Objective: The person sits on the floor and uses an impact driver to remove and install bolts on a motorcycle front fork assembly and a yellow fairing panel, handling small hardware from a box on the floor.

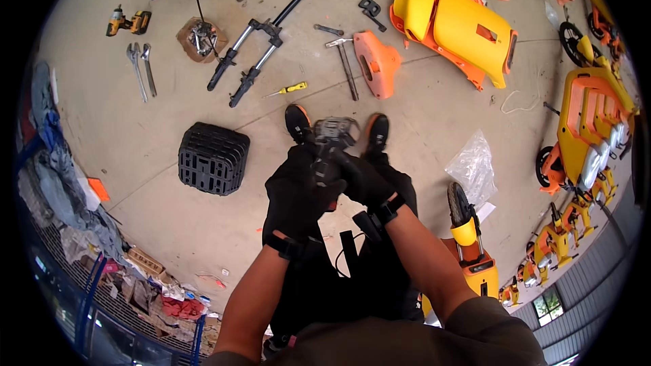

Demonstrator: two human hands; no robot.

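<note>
Left hand [305, 198] and right hand [366, 179] both seem clamped round the metal part [336, 133], up off the floor [163, 224] between the shoes [378, 134]. Probably hefty, rigid, maybe slick, so grab its narrower dark end.

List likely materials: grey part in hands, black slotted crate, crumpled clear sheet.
Grey part: looks like metal, dull finish; blur leaves this open.
Black slotted crate: probably moulded plastic, low sheen, judging by its uniformly black, regularly slotted walls.
Crumpled clear sheet: likely plastic film, glossy; it's see-through, with bright wrinkles.
</note>
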